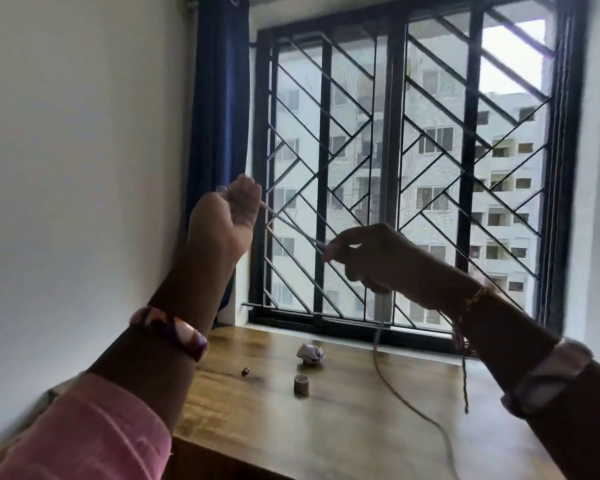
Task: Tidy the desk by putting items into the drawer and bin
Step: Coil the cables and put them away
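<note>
Both hands are raised in front of the window with a thin white cable (284, 221) stretched between them. My left hand (229, 216) grips one end, fingers curled, up at the left. My right hand (371, 258) pinches the cable lower and further right. From the right hand the cable hangs down and trails across the wooden desk (343, 427) toward the front edge. On the desk lie a crumpled paper ball (309, 353), a small brownish roll (301, 386) standing upright, and a tiny dark object (245, 371).
A barred window (406, 168) fills the wall behind the desk, with a blue curtain (219, 116) at its left. A white wall closes the left side. No drawer or bin is in view.
</note>
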Motion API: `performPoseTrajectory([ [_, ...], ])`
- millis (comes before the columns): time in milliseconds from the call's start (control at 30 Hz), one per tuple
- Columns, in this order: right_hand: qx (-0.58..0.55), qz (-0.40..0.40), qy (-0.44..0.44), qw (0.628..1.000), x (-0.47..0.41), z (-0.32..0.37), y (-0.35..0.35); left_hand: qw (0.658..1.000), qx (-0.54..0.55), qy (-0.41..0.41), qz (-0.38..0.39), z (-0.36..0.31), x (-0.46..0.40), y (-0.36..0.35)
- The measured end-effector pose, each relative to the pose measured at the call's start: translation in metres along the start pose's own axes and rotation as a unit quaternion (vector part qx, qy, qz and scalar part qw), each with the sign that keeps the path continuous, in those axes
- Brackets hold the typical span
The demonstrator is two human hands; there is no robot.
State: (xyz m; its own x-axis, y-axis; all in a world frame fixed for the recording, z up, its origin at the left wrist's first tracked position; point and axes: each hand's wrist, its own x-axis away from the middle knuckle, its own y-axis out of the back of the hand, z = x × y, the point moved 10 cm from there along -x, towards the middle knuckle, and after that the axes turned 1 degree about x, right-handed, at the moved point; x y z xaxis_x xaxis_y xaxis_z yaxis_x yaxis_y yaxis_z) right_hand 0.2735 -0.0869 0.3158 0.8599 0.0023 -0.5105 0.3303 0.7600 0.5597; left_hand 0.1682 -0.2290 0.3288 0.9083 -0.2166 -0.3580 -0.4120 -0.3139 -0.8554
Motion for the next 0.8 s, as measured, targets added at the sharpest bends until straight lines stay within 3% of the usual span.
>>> performPoseTrajectory([
  [133,0.093,0.103,-0.032,0.99,0.017,0.001,-0.025,0.99,-0.064,-0.102,-0.067,-0.013,-0.001,0.003],
  [167,0.066,0.132,-0.04,0.988,0.022,0.001,-0.029,0.979,-0.116,-0.152,-0.074,-0.023,0.002,0.005],
  [200,0.008,0.156,-0.045,0.987,0.026,0.005,-0.03,0.94,-0.223,-0.247,-0.072,-0.041,0.008,0.003],
  [233,-0.042,0.145,-0.031,0.988,0.025,0.011,-0.023,0.849,-0.373,-0.372,-0.043,-0.061,0.022,-0.011],
  [267,-0.047,0.097,-0.004,0.994,0.022,0.019,-0.007,0.705,-0.529,-0.472,0.021,-0.061,0.038,-0.031],
  [300,0.0,0.023,0.026,0.999,0.019,0.025,0.015,0.559,-0.65,-0.503,0.106,-0.038,0.051,-0.046],
  [333,0.056,-0.057,0.047,0.996,0.018,0.032,0.038,0.457,-0.728,-0.477,0.184,-0.008,0.055,-0.049],
  [367,0.124,-0.112,0.057,0.984,0.017,0.035,0.054,0.425,-0.768,-0.408,0.251,0.017,0.058,-0.045],
  [400,0.185,-0.14,0.052,0.971,0.017,0.036,0.062,0.462,-0.772,-0.32,0.296,0.035,0.056,-0.038],
  [433,0.22,-0.159,0.045,0.961,0.018,0.034,0.068,0.535,-0.748,-0.21,0.332,0.049,0.059,-0.033],
  [500,0.167,-0.181,0.048,0.968,0.02,0.026,0.073,0.685,-0.645,-0.045,0.336,0.06,0.062,-0.028],
  [567,0.084,-0.182,0.023,0.979,0.02,0.011,0.067,0.817,-0.492,0.052,0.295,0.054,0.061,-0.028],
  [633,0.013,-0.141,-0.033,0.989,0.015,-0.011,0.047,0.921,-0.281,0.099,0.252,0.04,0.06,-0.034],
  [700,0.025,-0.069,-0.05,0.996,0.01,-0.02,0.015,0.976,-0.102,0.109,0.156,0.025,0.043,-0.023],
  [800,0.039,0.007,-0.049,0.998,-0.002,-0.021,-0.02,0.995,0.07,0.077,0.002,0.002,0.01,0.005],
])
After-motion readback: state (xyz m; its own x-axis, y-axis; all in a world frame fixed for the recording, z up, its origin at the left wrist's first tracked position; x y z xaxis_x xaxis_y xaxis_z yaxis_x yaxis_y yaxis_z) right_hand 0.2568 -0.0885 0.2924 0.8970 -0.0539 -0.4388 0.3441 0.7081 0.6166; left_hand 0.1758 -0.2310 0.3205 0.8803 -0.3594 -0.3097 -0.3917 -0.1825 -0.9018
